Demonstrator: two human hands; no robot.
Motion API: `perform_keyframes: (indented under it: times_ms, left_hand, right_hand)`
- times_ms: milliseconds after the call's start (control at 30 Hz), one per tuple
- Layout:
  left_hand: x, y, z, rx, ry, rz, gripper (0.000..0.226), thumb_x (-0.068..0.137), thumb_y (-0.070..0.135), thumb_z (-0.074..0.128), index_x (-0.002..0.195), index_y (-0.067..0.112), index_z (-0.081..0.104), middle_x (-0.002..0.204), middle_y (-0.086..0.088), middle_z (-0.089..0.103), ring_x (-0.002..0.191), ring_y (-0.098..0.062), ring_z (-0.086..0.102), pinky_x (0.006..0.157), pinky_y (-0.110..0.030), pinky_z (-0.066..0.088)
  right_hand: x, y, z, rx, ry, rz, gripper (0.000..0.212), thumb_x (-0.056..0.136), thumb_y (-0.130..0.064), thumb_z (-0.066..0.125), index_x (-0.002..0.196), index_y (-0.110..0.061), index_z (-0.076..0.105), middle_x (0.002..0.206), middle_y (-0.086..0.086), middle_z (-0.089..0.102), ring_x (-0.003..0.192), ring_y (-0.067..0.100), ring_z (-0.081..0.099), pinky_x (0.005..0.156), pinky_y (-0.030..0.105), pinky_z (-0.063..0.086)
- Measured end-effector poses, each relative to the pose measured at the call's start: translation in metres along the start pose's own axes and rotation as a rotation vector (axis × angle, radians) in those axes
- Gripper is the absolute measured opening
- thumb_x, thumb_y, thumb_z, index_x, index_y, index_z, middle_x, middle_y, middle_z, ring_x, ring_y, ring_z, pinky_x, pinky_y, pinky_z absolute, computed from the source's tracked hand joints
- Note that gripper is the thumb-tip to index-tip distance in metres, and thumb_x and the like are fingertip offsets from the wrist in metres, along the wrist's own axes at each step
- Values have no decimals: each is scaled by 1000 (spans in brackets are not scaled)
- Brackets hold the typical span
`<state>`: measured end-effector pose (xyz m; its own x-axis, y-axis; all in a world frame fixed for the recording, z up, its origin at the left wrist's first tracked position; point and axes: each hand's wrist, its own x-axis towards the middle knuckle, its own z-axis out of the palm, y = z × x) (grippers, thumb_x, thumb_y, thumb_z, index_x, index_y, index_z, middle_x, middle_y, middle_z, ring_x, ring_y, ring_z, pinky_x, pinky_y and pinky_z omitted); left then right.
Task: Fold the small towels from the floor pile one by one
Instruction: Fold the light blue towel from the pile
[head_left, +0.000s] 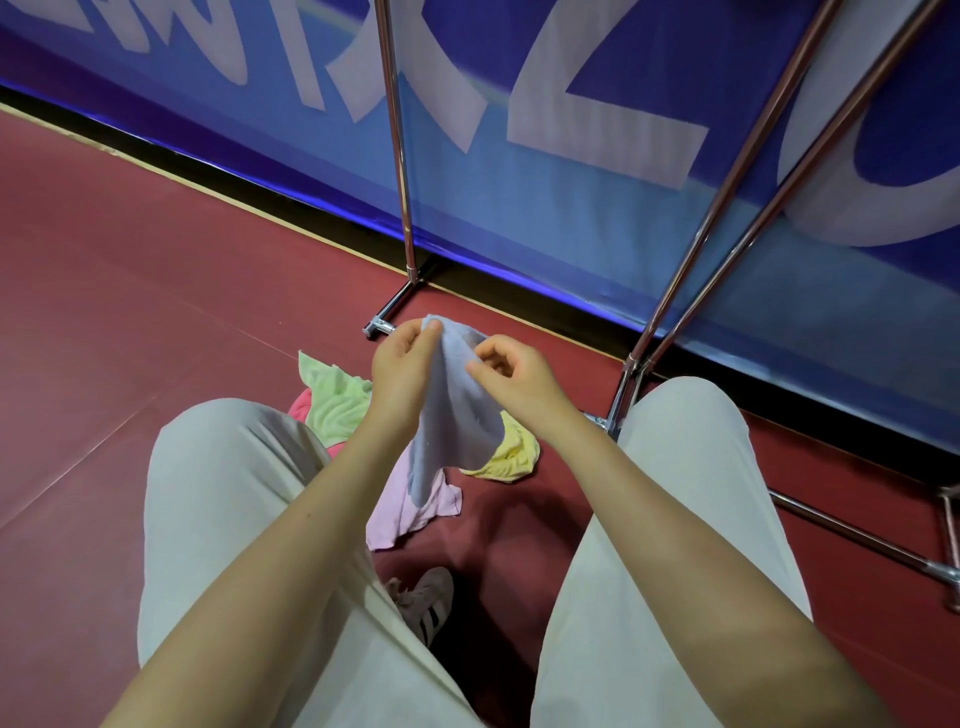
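A pale blue towel (457, 415) hangs between my knees, above the floor pile. My left hand (402, 366) pinches its top corner between thumb and fingers. My right hand (511, 371) pinches the towel's upper edge a little to the right of it. Below them, on the red floor, lie a green towel (337, 397), a pink towel (402, 504), a yellow towel (511, 457) and a bit of red cloth (300, 408). My forearms and the hanging towel cover part of the pile.
My knees in light trousers (223, 483) flank the pile, and a striped shoe (426, 603) shows below it. Chrome rack poles (402, 208) and floor bars (841, 530) stand ahead and to the right. A blue banner (571, 171) runs along the back.
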<state>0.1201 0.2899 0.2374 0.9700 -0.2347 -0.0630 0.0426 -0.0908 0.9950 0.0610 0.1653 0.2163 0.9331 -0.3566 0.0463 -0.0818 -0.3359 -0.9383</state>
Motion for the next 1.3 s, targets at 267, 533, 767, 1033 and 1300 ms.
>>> perform_keyframes:
  times_ms: [267,533,767,1033,1300]
  left_hand:
    - [8,1,-19,36,92,60,25,99,21,49,77,28,60,75,11,58,71,-1,51,66,-17,42]
    - [6,-10,-31,263,90,148,19,100,21,45,85,18,55,76,16,50,69,5,46,63,-7,34]
    - [-7,-11,-35,297,23,213,17,100,17,47,85,17,56,78,14,54,71,9,49,65,-5,35]
    - [-25,-8,-29,255,-142,330,18,100,13,47,90,23,58,87,17,61,81,7,55,75,-9,41]
    - [-14,-7,-30,70,-27,227,23,101,19,46,87,28,61,85,15,61,79,5,54,75,-13,42]
  right_hand:
    - [-11,11,-4,-226,-82,-22,8,84,-19,63,78,-24,61,65,-12,54,61,6,46,66,33,46]
    - [-16,4,-17,-253,-12,-40,6,85,-24,62,88,-19,63,68,-1,56,62,9,45,62,30,41]
    - [-18,8,-22,-392,-73,32,35,87,-24,63,122,-21,58,77,-4,57,75,14,54,70,28,43]
    - [-12,18,-21,-466,-20,130,3,78,-19,65,80,-17,67,78,0,59,76,20,55,62,28,39]
    - [-6,21,-23,-298,11,262,17,79,-27,68,74,-16,56,70,-3,54,65,14,47,57,26,35]
